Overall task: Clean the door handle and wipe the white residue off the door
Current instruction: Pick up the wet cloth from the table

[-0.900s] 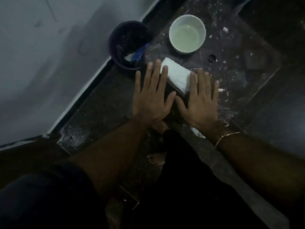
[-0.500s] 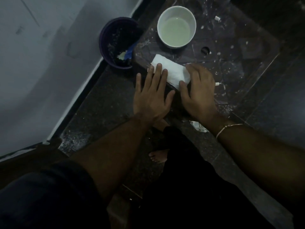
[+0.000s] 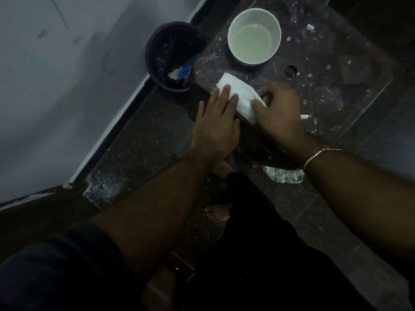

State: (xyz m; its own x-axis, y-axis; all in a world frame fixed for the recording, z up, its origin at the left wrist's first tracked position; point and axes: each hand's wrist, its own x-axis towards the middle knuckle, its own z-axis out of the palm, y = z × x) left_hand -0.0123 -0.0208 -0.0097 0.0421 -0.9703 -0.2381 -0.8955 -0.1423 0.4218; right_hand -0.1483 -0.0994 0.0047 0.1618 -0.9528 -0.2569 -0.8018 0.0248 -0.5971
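A folded white tissue point(image 3: 238, 95) lies on a dark, speckled stool top point(image 3: 336, 70) marked with white residue. My left hand point(image 3: 216, 124) lies flat with straight fingers, its fingertips resting on the tissue's left end. My right hand point(image 3: 280, 111) has curled fingers pinching the tissue's right end. A white bowl point(image 3: 254, 36) of pale liquid stands on the stool just beyond the tissue. No door handle shows in this dim view.
A dark purple bin point(image 3: 173, 57) with scraps stands left of the stool against a white wall point(image 3: 56, 86). A crumpled used tissue point(image 3: 284, 175) lies on the dark floor under my right wrist. My bare foot point(image 3: 216, 213) is below the hands.
My right hand went from lying flat to curling its fingers and pinching the tissue's right end. My left hand stays flat and has slid slightly onto the tissue.
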